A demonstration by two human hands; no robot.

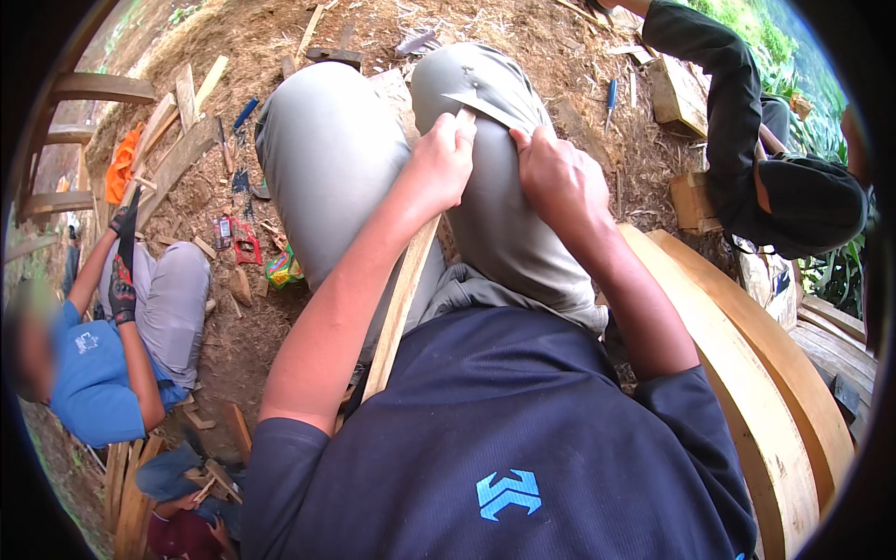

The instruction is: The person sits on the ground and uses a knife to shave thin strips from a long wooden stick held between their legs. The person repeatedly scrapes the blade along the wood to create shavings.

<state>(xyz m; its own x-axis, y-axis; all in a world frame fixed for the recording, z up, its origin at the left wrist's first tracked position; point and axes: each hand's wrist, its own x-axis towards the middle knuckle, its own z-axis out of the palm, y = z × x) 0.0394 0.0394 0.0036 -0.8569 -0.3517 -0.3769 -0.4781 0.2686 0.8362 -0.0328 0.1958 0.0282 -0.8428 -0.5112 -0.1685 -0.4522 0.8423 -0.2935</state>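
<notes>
My left hand [439, 166] is closed round a long thin wooden strip [403, 308], which runs from my lap up between my knees. The strip's far tip shows just past my fingers. In my right hand [563, 182] is a knife, its handle hidden in my closed fingers. The pale knife blade [487, 110] points left across my right knee and lies at the strip's tip; I cannot tell how deep it touches the wood.
Large planks [737, 373] stand close on my right. A co-worker in a blue shirt [103, 383] sits at left, another person in dark clothes [793, 201] bends at right. A blue-handled tool [611, 98] and wood shavings lie on the ground ahead; an orange cloth [124, 166] lies far left.
</notes>
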